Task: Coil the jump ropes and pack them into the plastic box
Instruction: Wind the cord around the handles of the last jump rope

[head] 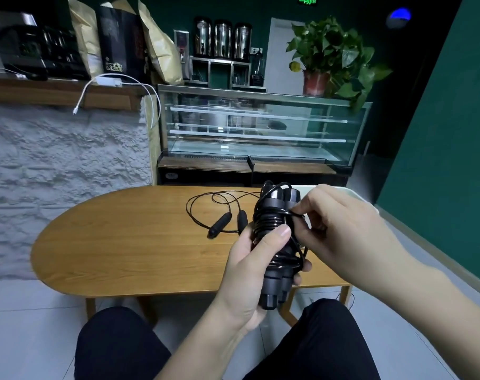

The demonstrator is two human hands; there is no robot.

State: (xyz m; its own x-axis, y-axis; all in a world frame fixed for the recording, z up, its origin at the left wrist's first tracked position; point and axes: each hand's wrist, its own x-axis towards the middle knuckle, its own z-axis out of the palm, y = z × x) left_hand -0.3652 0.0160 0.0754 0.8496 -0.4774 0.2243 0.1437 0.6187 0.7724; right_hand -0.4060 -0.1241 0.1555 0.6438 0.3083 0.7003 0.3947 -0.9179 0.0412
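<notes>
black jump rope with paired handles [277,259] gripped upright in my left hand [250,272] above the oval wooden table [118,237]. my right hand [335,215] pinches its thin cord at the coil; a second black jump rope [219,215] lies loose on the tabletop.

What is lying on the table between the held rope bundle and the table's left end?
In the head view, a second jump rope lies loose near the held bundle; farther left, the wooden table is bare.
</notes>
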